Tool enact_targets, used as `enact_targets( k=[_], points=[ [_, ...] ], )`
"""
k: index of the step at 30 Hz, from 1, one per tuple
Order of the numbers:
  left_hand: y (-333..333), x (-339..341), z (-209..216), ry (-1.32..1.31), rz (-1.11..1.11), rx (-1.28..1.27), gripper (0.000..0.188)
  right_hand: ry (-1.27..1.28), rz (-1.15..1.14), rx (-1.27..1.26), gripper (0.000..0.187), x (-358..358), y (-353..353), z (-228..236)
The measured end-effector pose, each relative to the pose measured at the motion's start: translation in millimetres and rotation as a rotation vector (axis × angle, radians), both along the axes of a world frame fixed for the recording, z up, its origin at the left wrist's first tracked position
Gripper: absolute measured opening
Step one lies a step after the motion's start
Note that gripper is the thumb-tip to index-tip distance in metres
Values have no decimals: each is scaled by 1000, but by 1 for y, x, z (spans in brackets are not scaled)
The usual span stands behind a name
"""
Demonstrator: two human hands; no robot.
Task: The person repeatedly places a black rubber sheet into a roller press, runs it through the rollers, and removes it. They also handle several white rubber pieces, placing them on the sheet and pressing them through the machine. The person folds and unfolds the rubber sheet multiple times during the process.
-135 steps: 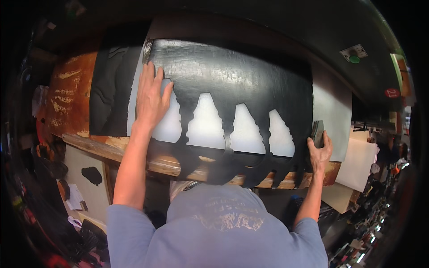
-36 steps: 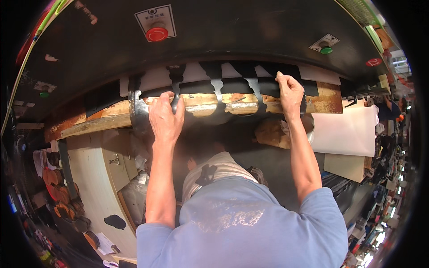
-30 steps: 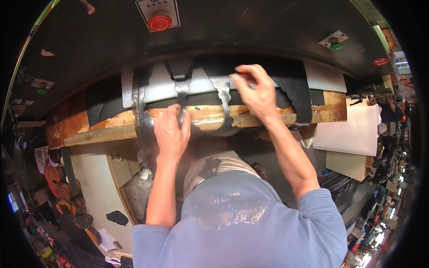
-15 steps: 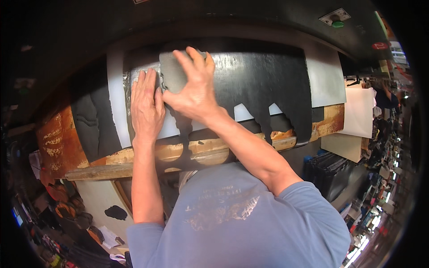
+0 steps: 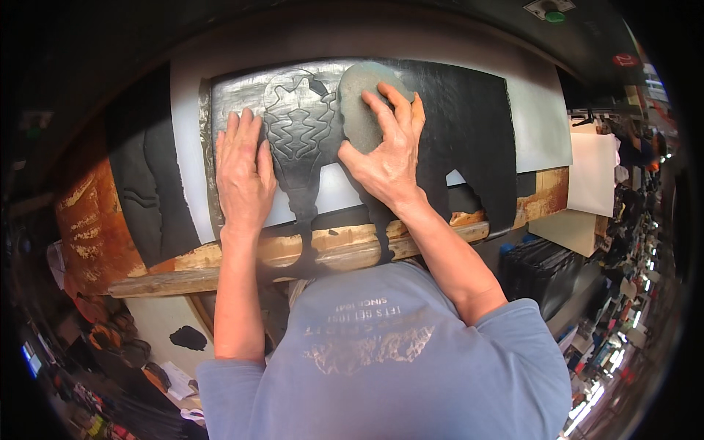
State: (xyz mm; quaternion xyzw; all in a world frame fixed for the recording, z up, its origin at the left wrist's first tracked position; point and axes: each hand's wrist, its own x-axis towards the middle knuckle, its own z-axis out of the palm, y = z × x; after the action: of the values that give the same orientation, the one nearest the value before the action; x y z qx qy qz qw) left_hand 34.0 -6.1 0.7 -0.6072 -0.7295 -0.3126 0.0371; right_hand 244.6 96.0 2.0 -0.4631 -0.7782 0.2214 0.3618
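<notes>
A wide black sheet, like rubber or leather (image 5: 469,110), lies across the work surface, its near edge cut into ragged strips. My left hand (image 5: 246,172) rests flat on the sheet's left part, fingers stretched out. Beside it, the sheet bears a sole-shaped cut outline with zigzag lines (image 5: 299,121). Just right of that outline sits a grey, sole-shaped cutting die (image 5: 359,77). My right hand (image 5: 389,147) spans it, thumb at its left edge and curved fingers over its top. The die's underside is hidden.
A white board (image 5: 543,139) shows under the sheet. Worn wooden planks (image 5: 345,238) run along the near edge. Overhead is a dark machine body with a green button (image 5: 555,16). Another black piece (image 5: 143,169) lies at the left; stacked black sheets (image 5: 546,268) stand at the right.
My right hand has carried the grey cutting die to the right along the sheet, uncovering the zigzag outline. My left hand stays on the sheet, nearly in place.
</notes>
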Motion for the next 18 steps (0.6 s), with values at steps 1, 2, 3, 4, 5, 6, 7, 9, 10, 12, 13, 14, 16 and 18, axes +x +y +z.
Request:
enact_targets(
  k=[1, 2, 3, 4, 5, 6, 7, 9, 10, 12, 13, 14, 16, 18],
  points=[
    [0, -2, 1, -8, -4, 8, 42, 37, -4, 34, 68, -2, 0, -1],
    [-1, -2, 3, -14, -10, 12, 42, 17, 2, 19, 68, -2, 0, 0],
    [-3, -2, 7, -59, -7, 35, 40, 14, -1, 25, 68, -3, 0, 1],
    [-8, 0, 12, -99, -7, 61, 39, 19, -8, 41, 67, -2, -1, 2],
    [-12, 3, 18, -141, -2, 71, 37, 24, -7, 33, 67, -2, 0, 2],
    [-21, 8, 25, -219, -18, 70, 34, 37, -13, 28, 67, -2, 0, 1],
    [-35, 17, 32, -324, -19, 48, 30, 46, -7, 33, 67, -2, -1, -1],
    [-69, 46, 43, -473, -23, -30, 14, 56, -25, 38, 67, -4, -2, -5],
    [-85, 64, 46, -646, -41, -118, 10, 68, -29, 83, 67, -6, -1, -7],
    [-98, 94, 35, -509, -204, 34, 7, 107, -42, 84, 67, -10, -2, -8],
    [-100, 101, 28, -357, -257, 11, 11, 87, -28, 57, 68, -11, -2, -6],
    [-97, 106, 18, -201, -267, 37, 16, 90, -36, 77, 69, -11, -2, -3],
    [-98, 110, 6, -131, -286, 80, 18, 24, 42, -3, 71, -1, 1, 8],
    [-97, 106, -3, -118, -286, 173, 18, 253, -20, -89, 61, 22, 11, 24]
  ],
)
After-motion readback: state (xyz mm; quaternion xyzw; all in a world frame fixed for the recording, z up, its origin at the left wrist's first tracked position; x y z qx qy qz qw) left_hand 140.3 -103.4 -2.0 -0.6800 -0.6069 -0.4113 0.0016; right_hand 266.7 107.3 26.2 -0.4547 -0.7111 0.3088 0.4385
